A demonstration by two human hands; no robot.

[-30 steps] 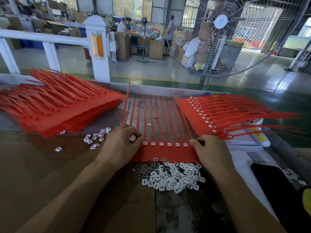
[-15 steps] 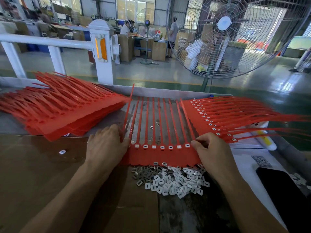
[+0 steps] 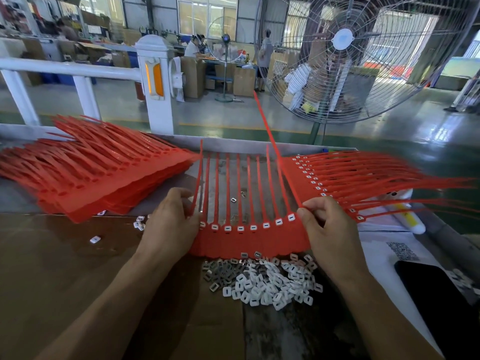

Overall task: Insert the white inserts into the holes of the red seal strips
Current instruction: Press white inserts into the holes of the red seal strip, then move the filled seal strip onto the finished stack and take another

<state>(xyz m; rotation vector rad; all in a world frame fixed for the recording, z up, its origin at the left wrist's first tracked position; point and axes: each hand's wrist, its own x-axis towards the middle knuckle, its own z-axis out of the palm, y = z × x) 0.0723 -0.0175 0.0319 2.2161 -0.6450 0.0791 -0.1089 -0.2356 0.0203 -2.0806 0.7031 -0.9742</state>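
A red sheet of joined seal strips lies in front of me, its row of holes filled with white inserts. My left hand pinches the sheet's left edge and leftmost strip. My right hand grips the right edge, where one strip sticks up steeply. The sheet bows upward at both ends. A heap of loose white inserts sits just below the sheet.
A stack of red sheets with open holes lies at left. A stack with inserts fitted lies at right. A few stray inserts dot the cardboard. A black phone rests at the lower right, a large fan stands behind.
Both hands shifted to the sheet's outer edges and lifted them, so the sheet curves up. The rightmost strip has swung up into the air.
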